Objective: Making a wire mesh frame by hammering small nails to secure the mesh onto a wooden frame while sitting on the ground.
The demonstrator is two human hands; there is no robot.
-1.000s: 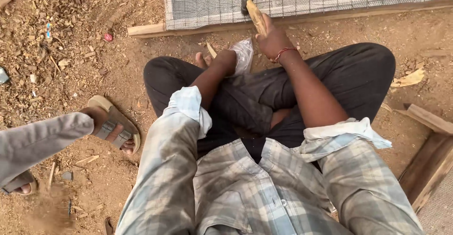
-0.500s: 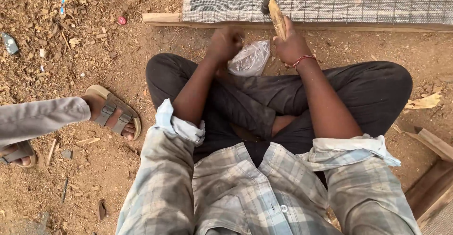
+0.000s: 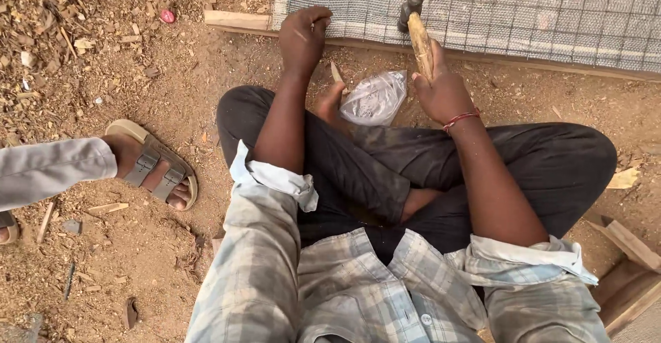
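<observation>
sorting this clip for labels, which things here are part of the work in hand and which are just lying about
In the work:
- hammer, wooden handle in the right hand
- wire mesh on its wooden frame, left hand pressing at its edge
- clear plastic bag by the feet

Lying about:
- wood chips
- pink scrap
- another person's sandalled foot
- wooden pieces

— Left hand [image 3: 303,36]?
— Risen from the lap, now pinching at the wire mesh [image 3: 482,5] by the frame's near edge.
— Hammer [image 3: 418,33]?
— Swung slightly right, lower against the mesh.
</observation>
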